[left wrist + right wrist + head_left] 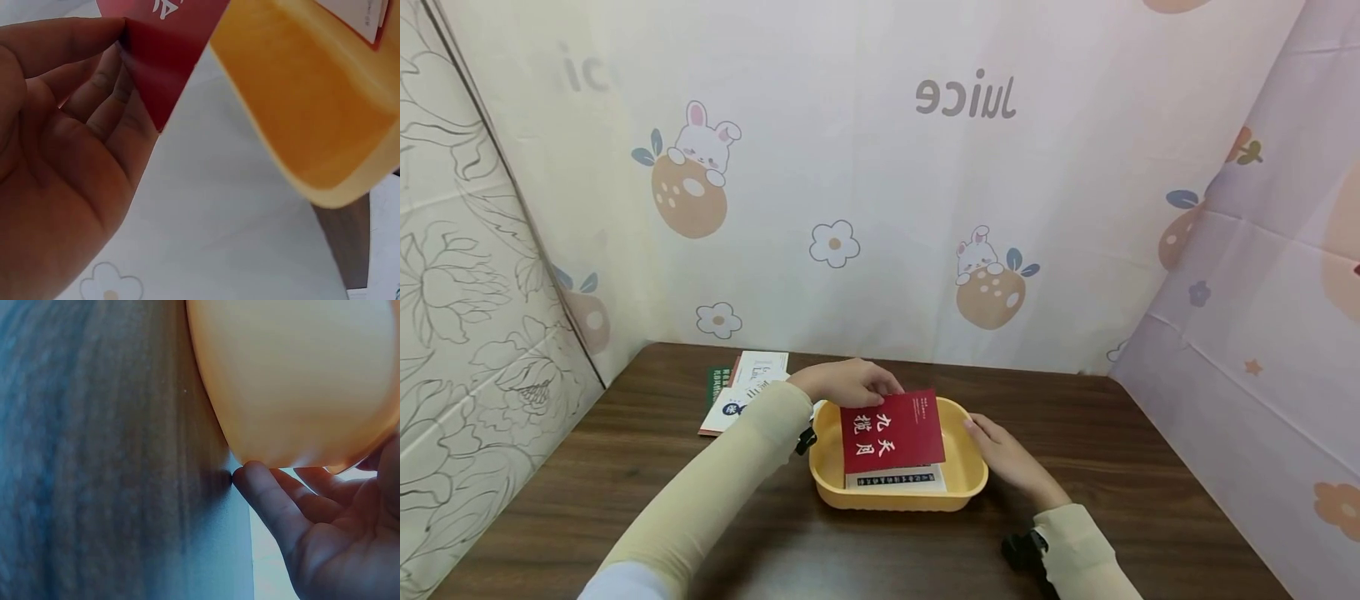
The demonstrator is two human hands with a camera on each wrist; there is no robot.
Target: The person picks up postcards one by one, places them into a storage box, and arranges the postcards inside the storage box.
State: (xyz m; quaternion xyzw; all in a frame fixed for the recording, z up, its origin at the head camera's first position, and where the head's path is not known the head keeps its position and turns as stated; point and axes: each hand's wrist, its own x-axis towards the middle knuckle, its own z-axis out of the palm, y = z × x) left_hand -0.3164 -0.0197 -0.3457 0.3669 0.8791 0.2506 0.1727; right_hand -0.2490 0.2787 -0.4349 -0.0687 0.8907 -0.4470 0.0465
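A thin red booklet with white characters is pinched between the thumb and fingers of my left hand. In the left wrist view a corner of the booklet sticks out past the left hand. It is over a yellow plastic basin, tilted above a white printed booklet lying inside. My right hand holds the basin's right end, thumb at the rim. The right wrist view shows fingertips of the right hand against the outer wall of the basin.
Left of the basin, several booklets in white and green lie overlapping on the dark wooden table, partly hidden by the left arm. A patterned curtain hangs along the table's back edge, with more fabric at both sides.
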